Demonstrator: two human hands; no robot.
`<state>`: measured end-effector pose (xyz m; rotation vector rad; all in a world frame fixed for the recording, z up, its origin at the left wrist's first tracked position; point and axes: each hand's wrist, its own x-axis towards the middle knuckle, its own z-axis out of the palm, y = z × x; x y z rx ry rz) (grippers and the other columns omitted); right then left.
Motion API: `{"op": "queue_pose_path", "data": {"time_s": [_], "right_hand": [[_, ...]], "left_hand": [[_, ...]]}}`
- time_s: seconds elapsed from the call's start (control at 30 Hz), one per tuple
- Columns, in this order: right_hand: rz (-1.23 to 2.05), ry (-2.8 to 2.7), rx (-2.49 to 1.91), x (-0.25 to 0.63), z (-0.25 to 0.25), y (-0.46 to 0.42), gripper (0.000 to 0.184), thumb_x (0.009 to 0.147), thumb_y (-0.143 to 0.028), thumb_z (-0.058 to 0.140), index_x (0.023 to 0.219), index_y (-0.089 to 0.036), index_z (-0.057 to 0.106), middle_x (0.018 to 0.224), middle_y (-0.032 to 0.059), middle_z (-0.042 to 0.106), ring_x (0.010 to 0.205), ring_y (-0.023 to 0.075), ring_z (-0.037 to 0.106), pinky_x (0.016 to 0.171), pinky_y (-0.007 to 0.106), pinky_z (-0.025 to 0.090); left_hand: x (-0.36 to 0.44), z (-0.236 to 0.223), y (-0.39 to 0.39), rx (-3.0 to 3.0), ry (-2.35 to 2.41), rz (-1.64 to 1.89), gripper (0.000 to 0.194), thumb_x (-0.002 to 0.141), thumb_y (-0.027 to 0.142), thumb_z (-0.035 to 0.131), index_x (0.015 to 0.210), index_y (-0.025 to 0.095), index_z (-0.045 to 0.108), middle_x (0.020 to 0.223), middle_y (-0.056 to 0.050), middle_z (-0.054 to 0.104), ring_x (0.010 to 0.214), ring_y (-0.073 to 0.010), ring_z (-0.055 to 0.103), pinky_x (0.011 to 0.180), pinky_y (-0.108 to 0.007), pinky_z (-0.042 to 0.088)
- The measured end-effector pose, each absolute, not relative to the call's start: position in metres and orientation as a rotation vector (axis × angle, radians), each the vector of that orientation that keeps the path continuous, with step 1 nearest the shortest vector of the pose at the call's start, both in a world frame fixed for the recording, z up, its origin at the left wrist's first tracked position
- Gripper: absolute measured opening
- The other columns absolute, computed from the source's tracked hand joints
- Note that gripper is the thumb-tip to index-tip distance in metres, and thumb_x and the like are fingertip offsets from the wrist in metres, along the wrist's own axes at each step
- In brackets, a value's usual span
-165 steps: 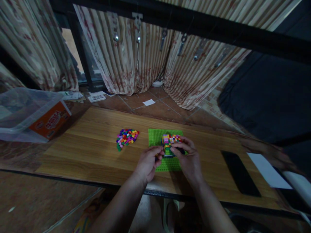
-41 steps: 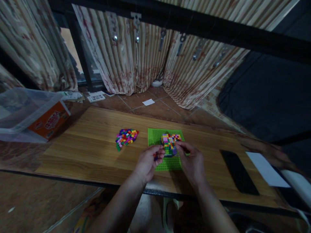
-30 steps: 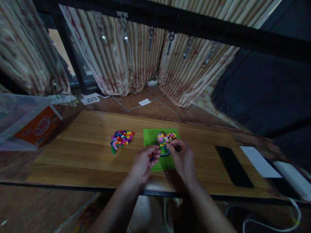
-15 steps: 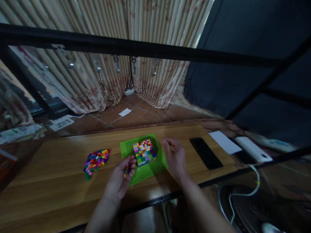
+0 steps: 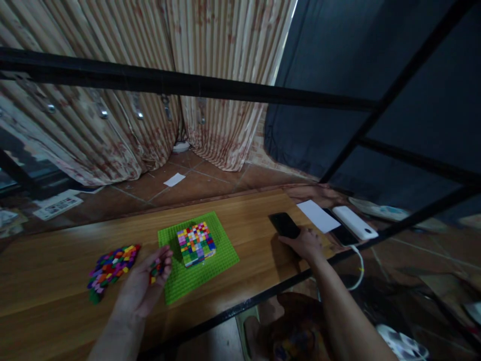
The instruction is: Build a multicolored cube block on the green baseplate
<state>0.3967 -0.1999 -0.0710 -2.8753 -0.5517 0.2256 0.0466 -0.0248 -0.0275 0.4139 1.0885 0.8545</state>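
Observation:
My left hand (image 5: 152, 273) is cupped, palm up, around several small toy bricks (image 5: 157, 271) in mixed colours. Just beside its fingertips lies a green studded baseplate (image 5: 221, 250). A square block built from many coloured bricks (image 5: 196, 243) stands on that plate. At the right of the table, my right hand (image 5: 306, 244) grips the near end of a flat black phone (image 5: 285, 224), thumb on its left side. The hand covers that end of the phone.
A heap of loose coloured bricks (image 5: 112, 265) lies left of the baseplate. On the wooden table (image 5: 248, 210), a white sheet (image 5: 317, 215), a dark flat device (image 5: 343, 233) and a white power bank (image 5: 355, 222) with a cable are at the right. A black metal bar (image 5: 210, 86) crosses beyond the table.
My right hand has moved from beside the baseplate to the right and taken hold of the phone. My left hand still holds its bricks. The view has swung right.

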Motion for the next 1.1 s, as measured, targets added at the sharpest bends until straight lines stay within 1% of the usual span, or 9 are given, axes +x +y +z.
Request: {"op": "queue_pose_path", "data": {"time_s": [0.17,0.5,0.63,0.77,0.87,0.93,1.0,1.03,1.1], "right_hand": [[0.204,-0.556,-2.833,0.39,-0.07,-0.191,0.092,0.057,-0.067,0.069,0.127,-0.009,0.051,0.123,0.0244,0.054,0.119,0.0421,0.049,0.09,0.048,0.044],[0.174,-0.607,-2.751,0.367,-0.066,-0.169,0.089,0.058,-0.063,0.071,0.127,-0.01,0.05,0.122,0.0229,0.055,0.119,0.0408,0.049,0.094,0.048,0.041],[0.201,-0.593,-2.739,0.367,-0.064,-0.168,0.09,0.058,-0.063,0.071,0.128,-0.011,0.05,0.123,0.0227,0.054,0.12,0.0407,0.049,0.093,0.047,0.042],[0.227,-0.59,-2.738,0.366,-0.064,-0.168,0.092,0.057,-0.063,0.072,0.128,-0.009,0.05,0.126,0.0245,0.052,0.121,0.0415,0.047,0.095,0.048,0.041],[0.228,-0.571,-2.691,0.367,-0.067,-0.168,0.095,0.053,-0.063,0.074,0.127,-0.008,0.05,0.13,0.0264,0.049,0.125,0.0432,0.043,0.097,0.051,0.038],[0.235,-0.552,-2.566,0.371,-0.069,-0.169,0.096,0.049,-0.061,0.078,0.124,-0.008,0.053,0.13,0.0272,0.05,0.126,0.0447,0.041,0.098,0.053,0.037],[0.277,-0.555,-2.402,0.378,-0.07,-0.173,0.087,0.047,-0.058,0.079,0.116,-0.009,0.059,0.122,0.0251,0.057,0.121,0.0437,0.046,0.095,0.052,0.039],[0.312,-0.57,-2.325,0.382,-0.07,-0.176,0.078,0.049,-0.057,0.079,0.11,-0.01,0.062,0.115,0.0226,0.062,0.116,0.0414,0.052,0.092,0.05,0.042],[0.387,-0.615,-2.218,0.391,-0.068,-0.184,0.059,0.058,-0.053,0.075,0.1,-0.013,0.065,0.1,0.0161,0.069,0.101,0.0342,0.062,0.082,0.044,0.049]], "left_hand": [[0.045,-0.027,-0.021,0.436,1.112,0.882,0.024,0.084,0.001,0.047,0.072,0.007,0.067,0.068,-0.004,0.062,0.053,-0.006,0.057,0.045,-0.011,0.048],[0.046,-0.025,-0.019,0.418,1.124,0.873,0.025,0.081,0.0,0.048,0.07,0.012,0.067,0.066,-0.003,0.063,0.053,-0.007,0.056,0.044,-0.011,0.049],[0.046,-0.027,-0.018,0.403,1.122,0.888,0.022,0.081,0.0,0.049,0.071,0.009,0.067,0.067,-0.004,0.062,0.054,-0.0059,0.056,0.045,-0.01,0.048],[0.048,-0.025,-0.019,0.404,1.139,0.883,0.024,0.083,0.0,0.047,0.07,0.008,0.066,0.067,-0.004,0.061,0.053,-0.0058,0.056,0.045,-0.011,0.048],[0.048,-0.024,-0.018,0.407,1.139,0.869,0.024,0.081,0.0,0.047,0.071,0.008,0.066,0.068,-0.004,0.061,0.053,-0.0061,0.055,0.046,-0.011,0.048],[0.048,-0.024,-0.017,0.404,1.139,0.869,0.023,0.081,0.0,0.047,0.072,0.009,0.067,0.068,-0.004,0.061,0.054,-0.0062,0.055,0.046,-0.012,0.048],[0.046,-0.025,-0.016,0.405,1.139,0.879,0.022,0.08,0.001,0.048,0.072,0.009,0.067,0.069,-0.004,0.061,0.054,-0.0063,0.055,0.046,-0.012,0.048],[0.045,-0.026,-0.016,0.407,1.138,0.883,0.022,0.08,0.001,0.049,0.072,0.009,0.067,0.069,-0.004,0.061,0.054,-0.0064,0.055,0.046,-0.012,0.048],[0.044,-0.026,-0.015,0.414,1.133,0.884,0.02,0.081,0.003,0.05,0.073,0.01,0.067,0.07,-0.004,0.062,0.054,-0.0066,0.056,0.047,-0.013,0.048]]}}
